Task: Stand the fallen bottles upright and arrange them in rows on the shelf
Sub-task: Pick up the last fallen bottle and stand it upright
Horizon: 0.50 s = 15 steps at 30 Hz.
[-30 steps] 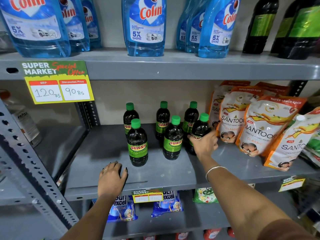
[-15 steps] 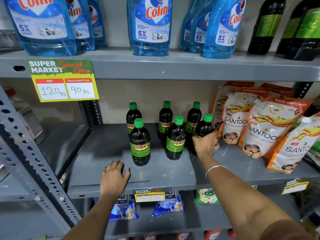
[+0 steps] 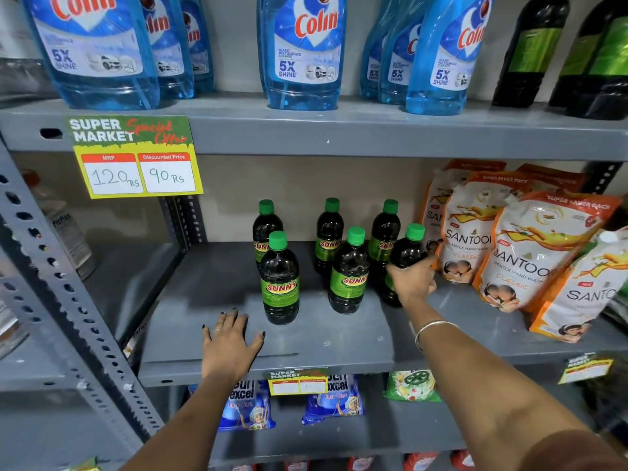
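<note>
Several dark Sunny bottles with green caps stand upright on the grey middle shelf (image 3: 339,338), in a back row and a front row. The front left bottle (image 3: 279,282) and the front middle bottle (image 3: 350,273) stand free. My right hand (image 3: 413,278) is wrapped around the front right bottle (image 3: 407,251), which stands upright next to the pouches. My left hand (image 3: 231,341) lies flat and empty on the shelf's front edge, just left of and below the front left bottle. The three back bottles (image 3: 329,232) are partly hidden by the front ones.
Orange and white Santoor refill pouches (image 3: 516,253) crowd the right of the shelf, close to my right hand. Blue Colin bottles (image 3: 306,52) fill the shelf above. A yellow price card (image 3: 136,158) hangs at left. Perforated grey uprights (image 3: 57,283) frame the left side.
My right hand has stayed on the front right bottle, nudging it slightly. The left hand has kept its place on the shelf edge. The camera has drifted a little.
</note>
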Motion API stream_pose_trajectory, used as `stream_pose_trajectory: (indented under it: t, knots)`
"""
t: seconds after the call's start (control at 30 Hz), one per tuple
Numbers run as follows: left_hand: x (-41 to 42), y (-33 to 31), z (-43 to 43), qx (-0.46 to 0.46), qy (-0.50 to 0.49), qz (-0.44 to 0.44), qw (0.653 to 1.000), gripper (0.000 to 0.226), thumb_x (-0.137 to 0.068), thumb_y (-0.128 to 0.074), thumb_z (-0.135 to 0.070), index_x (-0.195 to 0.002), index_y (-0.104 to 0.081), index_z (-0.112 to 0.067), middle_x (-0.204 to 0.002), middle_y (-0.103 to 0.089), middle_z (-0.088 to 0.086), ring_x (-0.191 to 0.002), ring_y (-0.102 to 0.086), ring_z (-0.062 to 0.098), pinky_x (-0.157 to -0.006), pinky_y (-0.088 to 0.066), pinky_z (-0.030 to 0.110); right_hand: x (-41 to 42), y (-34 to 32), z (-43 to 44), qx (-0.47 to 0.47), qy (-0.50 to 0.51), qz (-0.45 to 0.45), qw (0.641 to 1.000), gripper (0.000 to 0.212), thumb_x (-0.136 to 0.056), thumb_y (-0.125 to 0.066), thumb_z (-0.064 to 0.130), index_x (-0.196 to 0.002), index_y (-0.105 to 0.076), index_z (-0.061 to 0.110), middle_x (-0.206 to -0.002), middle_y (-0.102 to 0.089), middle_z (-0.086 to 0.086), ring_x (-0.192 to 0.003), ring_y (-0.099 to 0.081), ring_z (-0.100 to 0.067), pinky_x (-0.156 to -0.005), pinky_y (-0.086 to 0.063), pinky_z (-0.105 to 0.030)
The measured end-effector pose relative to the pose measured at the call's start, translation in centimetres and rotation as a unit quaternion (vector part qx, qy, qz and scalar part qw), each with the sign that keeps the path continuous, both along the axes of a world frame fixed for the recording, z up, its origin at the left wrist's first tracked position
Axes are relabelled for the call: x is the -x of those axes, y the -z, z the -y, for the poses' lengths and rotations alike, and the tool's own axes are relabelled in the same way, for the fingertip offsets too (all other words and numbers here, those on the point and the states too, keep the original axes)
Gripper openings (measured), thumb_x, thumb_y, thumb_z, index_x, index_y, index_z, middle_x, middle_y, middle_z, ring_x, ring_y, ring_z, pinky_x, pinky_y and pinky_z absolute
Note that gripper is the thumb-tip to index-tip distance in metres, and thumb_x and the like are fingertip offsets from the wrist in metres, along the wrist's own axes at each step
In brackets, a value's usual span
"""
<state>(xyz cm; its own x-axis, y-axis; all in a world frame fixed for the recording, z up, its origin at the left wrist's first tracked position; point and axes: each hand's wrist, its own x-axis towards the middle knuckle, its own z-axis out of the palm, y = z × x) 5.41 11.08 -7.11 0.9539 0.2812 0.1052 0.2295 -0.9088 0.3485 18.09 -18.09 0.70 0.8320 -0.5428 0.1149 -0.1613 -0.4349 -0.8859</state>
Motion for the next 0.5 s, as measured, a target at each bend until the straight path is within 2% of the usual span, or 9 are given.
stream_pose_trajectory:
  t: [0.13,0.23,0.33,0.5]
  knots:
    - [0.0,0.0,0.1,-0.001,-0.004,-0.007,1.000,0.059,-0.090,-0.040,-0.051,-0.140,-0.032,-0.020,-0.154,-0.024,0.002,-0.144,-0.014,0.021,-0.117,-0.007,0.050,0.6,0.0,-0.2,0.025,0.023,-0.010,0.999,0.090,-0.066,-0.079,0.028,-0.134,-0.029,-0.002,-0.138,-0.036,-0.022,-0.132,-0.030,-0.036,-0.109,-0.026,-0.050]
    - [0.1,-0.1,0.1,-0.003,-0.004,-0.007,1.000,0.059,-0.090,-0.039,-0.051,-0.140,-0.031,-0.020,-0.155,-0.024,0.002,-0.144,-0.013,0.021,-0.117,-0.008,0.049,0.9,0.1,-0.3,0.035,0.045,-0.003,0.998,0.097,-0.063,-0.082,0.036,-0.133,-0.028,-0.003,-0.138,-0.038,-0.020,-0.131,-0.033,-0.035,-0.105,-0.029,-0.051]
    - [0.1,-0.1,0.0,-0.005,-0.004,-0.007,1.000,0.059,-0.090,-0.040,-0.051,-0.140,-0.031,-0.020,-0.155,-0.024,0.002,-0.144,-0.014,0.021,-0.117,-0.008,0.049,0.6,0.0,0.1,0.034,0.040,0.007,0.999,0.089,-0.065,-0.081,0.030,-0.130,-0.030,-0.003,-0.134,-0.045,-0.022,-0.129,-0.039,-0.037,-0.103,-0.032,-0.051]
    - [0.1,-0.1,0.0,-0.003,-0.003,-0.008,1.000,0.059,-0.090,-0.040,-0.050,-0.140,-0.031,-0.020,-0.155,-0.024,0.002,-0.144,-0.014,0.021,-0.117,-0.008,0.050,0.5,0.0,0.8,0.004,0.025,0.022,0.999,0.079,-0.069,-0.076,0.022,-0.131,-0.033,0.000,-0.132,-0.049,-0.021,-0.128,-0.042,-0.038,-0.109,-0.029,-0.052]
